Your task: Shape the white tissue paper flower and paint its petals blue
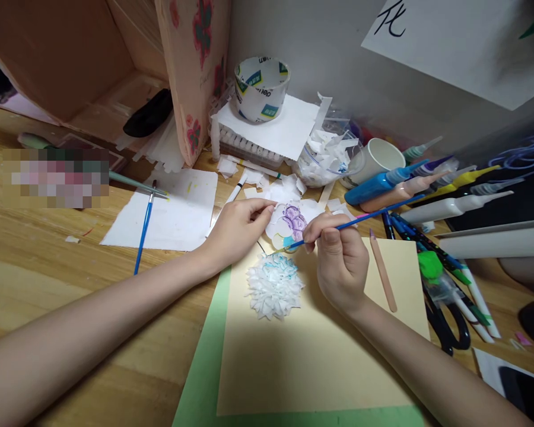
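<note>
My right hand (340, 258) grips a blue paintbrush (365, 216), its bristle end pointing left and down at the top of a white tissue-paper flower (275, 290). Light blue paint tints the flower's upper petals. The flower lies on a cream sheet of paper (320, 367). My left hand (242, 228) pinches thumb and forefinger together at the left edge of a small white paint palette (276, 226), whose wells hold purple and light blue paint.
Green paper (196, 379) lies beneath the cream sheet. A wooden stick (383, 273) rests at right, beside scissors (456, 332) and pens. Behind stand paint bottles (374, 185), a paper cup (386, 155) and a tape roll (262, 89). Another paintbrush (143, 234) lies on white paper (191, 207).
</note>
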{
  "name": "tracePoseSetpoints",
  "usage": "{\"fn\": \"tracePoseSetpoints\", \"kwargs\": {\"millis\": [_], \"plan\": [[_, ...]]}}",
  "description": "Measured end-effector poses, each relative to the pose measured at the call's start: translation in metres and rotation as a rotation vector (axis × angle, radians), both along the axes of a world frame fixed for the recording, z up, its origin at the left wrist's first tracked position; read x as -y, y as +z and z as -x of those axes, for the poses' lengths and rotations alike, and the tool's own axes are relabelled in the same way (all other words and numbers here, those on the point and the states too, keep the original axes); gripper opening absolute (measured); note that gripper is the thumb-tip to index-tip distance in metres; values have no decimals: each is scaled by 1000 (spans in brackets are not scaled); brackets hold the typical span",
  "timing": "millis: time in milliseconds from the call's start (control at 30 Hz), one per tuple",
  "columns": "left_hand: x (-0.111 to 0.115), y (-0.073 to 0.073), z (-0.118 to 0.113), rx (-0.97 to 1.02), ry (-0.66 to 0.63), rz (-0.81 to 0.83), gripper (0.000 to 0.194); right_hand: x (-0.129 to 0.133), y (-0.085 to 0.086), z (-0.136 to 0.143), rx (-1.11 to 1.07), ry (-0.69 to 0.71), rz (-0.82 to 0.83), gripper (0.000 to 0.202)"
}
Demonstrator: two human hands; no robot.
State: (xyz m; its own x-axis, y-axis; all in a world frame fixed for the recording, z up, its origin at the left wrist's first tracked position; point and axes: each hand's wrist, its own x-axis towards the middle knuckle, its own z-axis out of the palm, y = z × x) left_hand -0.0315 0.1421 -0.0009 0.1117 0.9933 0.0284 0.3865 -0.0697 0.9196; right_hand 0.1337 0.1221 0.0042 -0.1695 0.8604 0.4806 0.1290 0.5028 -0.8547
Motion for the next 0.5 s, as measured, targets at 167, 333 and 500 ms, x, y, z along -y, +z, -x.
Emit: {"fn": "tracePoseSetpoints", "kwargs": {"millis": [167,333,500], "plan": [[0,0,0,6,-3,-6,28,-1,0,0,8,-1,-5,27],[0,-1,1,-16,-3,-4,28,0,1,0,48,12,-3,28],[0,-1,0,-2,0,-6,28,-1,0,0,44,11,-26,29]]}}
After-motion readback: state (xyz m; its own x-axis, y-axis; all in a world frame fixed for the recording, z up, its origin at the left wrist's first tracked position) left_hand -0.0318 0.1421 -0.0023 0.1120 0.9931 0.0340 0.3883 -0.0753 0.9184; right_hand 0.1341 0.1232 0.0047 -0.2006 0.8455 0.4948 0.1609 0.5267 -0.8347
